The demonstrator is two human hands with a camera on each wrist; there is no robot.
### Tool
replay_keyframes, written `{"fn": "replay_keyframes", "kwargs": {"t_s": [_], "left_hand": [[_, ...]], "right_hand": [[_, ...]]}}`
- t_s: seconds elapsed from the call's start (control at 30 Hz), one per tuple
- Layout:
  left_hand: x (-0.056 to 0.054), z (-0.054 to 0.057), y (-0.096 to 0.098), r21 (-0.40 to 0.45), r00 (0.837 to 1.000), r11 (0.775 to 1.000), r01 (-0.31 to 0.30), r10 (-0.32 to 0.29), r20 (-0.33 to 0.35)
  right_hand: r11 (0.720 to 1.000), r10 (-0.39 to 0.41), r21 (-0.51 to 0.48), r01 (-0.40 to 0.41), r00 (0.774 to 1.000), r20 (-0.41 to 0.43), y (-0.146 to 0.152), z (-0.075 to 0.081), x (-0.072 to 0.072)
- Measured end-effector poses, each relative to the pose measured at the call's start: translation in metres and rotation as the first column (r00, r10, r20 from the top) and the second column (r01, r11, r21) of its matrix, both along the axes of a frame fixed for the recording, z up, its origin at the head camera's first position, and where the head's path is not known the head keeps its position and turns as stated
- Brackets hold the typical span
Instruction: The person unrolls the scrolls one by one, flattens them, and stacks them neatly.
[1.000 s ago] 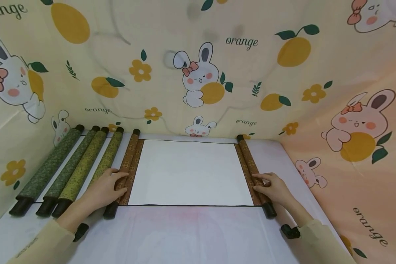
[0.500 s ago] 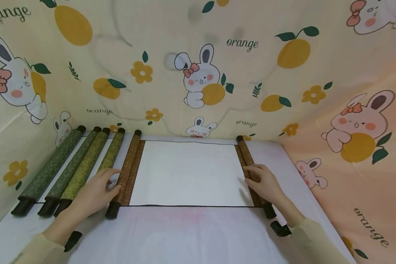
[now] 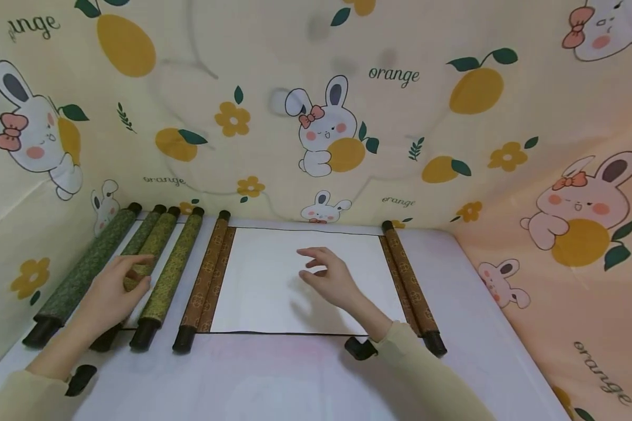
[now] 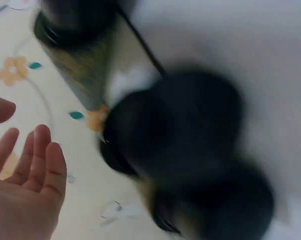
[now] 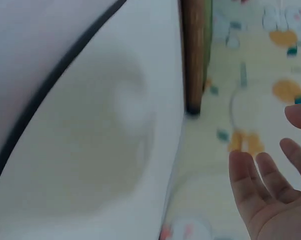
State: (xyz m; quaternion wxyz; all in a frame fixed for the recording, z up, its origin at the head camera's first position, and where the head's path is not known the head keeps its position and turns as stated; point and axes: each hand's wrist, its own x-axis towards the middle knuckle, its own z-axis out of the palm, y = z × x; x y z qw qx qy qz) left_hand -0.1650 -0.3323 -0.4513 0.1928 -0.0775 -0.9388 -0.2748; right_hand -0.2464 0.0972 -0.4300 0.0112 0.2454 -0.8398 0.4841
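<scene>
A scroll with brown patterned rollers, left (image 3: 205, 286) and right (image 3: 412, 278), lies unrolled, its white sheet (image 3: 263, 280) spread between them. Over the sheet hovers my right hand (image 3: 334, 280), fingers loosely bent and holding nothing, its shadow below. My left hand (image 3: 107, 298) is over the green scrolls, thumb and fingers apart around the left yellow-green roller (image 3: 159, 234). The other yellow-green roller (image 3: 171, 272) lies just right of it. Dark green rollers (image 3: 97, 266) lie farther left, one partly hidden by that hand. In the left wrist view, black roller ends (image 4: 200, 125) look blurred.
A white-covered table (image 3: 274, 380) bears the scrolls. Cream cloth (image 3: 263, 52) printed with rabbits and oranges rises behind and at both sides. Small black devices, left (image 3: 81, 380) and right (image 3: 360, 348), are at the wrists.
Both hands have left the brown rollers and moved left: the left hand to the green scrolls, the right hand over the white sheet. The brown scroll stays spread.
</scene>
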Motion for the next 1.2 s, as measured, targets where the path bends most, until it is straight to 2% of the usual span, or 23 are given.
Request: {"fn": "replay_keyframes", "kwargs": {"t_s": [0.2,0.43,0.53,0.67,0.8,0.97,1.03,1.2], "left_hand": [[-0.003,-0.008,-0.029,-0.066,0.997,0.998,-0.004,0.009,0.08],[-0.01,-0.01,-0.044,-0.136,0.988,0.991,0.015,0.006,0.155],[-0.011,-0.011,-0.048,-0.139,0.982,0.99,0.024,0.002,0.187],[-0.01,-0.012,-0.051,-0.135,0.974,0.991,0.014,0.017,0.226],[-0.011,-0.013,-0.049,-0.152,0.966,0.988,-0.013,0.052,0.255],[-0.012,-0.015,-0.044,-0.196,0.955,0.98,-0.03,0.086,0.285],[-0.014,-0.016,-0.042,-0.213,0.956,0.977,-0.024,0.085,0.28],[-0.019,-0.015,-0.038,-0.256,0.966,0.967,0.007,0.06,0.253]], "right_hand": [[0.985,0.173,-0.01,-0.172,0.984,0.048,-0.075,-0.002,0.002],[0.956,0.281,0.045,-0.289,0.951,0.13,-0.142,-0.001,0.008],[0.942,0.301,0.114,-0.317,0.944,0.136,-0.167,-0.001,0.009],[0.928,0.306,0.158,-0.337,0.933,0.19,-0.197,-0.007,0.01],[0.925,0.306,0.146,-0.352,0.914,0.267,-0.22,-0.016,0.012],[0.934,0.257,0.179,-0.309,0.93,0.263,-0.241,-0.025,0.016],[0.941,0.221,0.199,-0.276,0.941,0.257,-0.247,-0.028,0.017],[0.951,0.135,0.232,-0.203,0.951,0.277,-0.261,-0.03,0.02]]}}
